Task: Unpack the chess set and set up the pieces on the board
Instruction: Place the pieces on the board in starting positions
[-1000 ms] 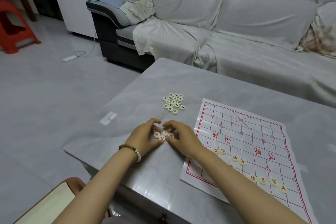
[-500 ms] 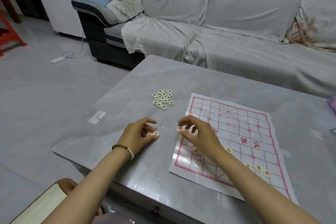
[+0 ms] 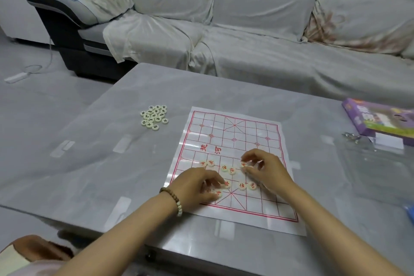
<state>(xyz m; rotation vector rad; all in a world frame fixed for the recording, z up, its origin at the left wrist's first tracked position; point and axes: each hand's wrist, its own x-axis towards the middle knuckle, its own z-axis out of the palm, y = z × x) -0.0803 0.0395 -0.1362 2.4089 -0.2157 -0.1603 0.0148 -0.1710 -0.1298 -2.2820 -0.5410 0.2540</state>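
Note:
A white paper board (image 3: pixel 235 141) with a red grid lies on the grey table. Several cream discs with red characters (image 3: pixel 228 169) are scattered over its near half. My left hand (image 3: pixel 197 186), with a bead bracelet at the wrist, has its fingers curled over red pieces at the board's near left, pinching one at its fingertips. My right hand (image 3: pixel 264 168) hovers over the board's middle right, thumb and fingers pinching a red piece. A heap of black-character discs (image 3: pixel 154 116) sits off the board to the far left.
A purple game box (image 3: pixel 380 121) lies at the table's right edge, with a clear plastic bag (image 3: pixel 376 163) in front of it. A covered sofa (image 3: pixel 246 29) runs behind the table. A chair back (image 3: pixel 26 251) shows at bottom left.
Both hands moved right from the bare table onto the board, bringing red pieces with them. The head turned right, so the box came into view.

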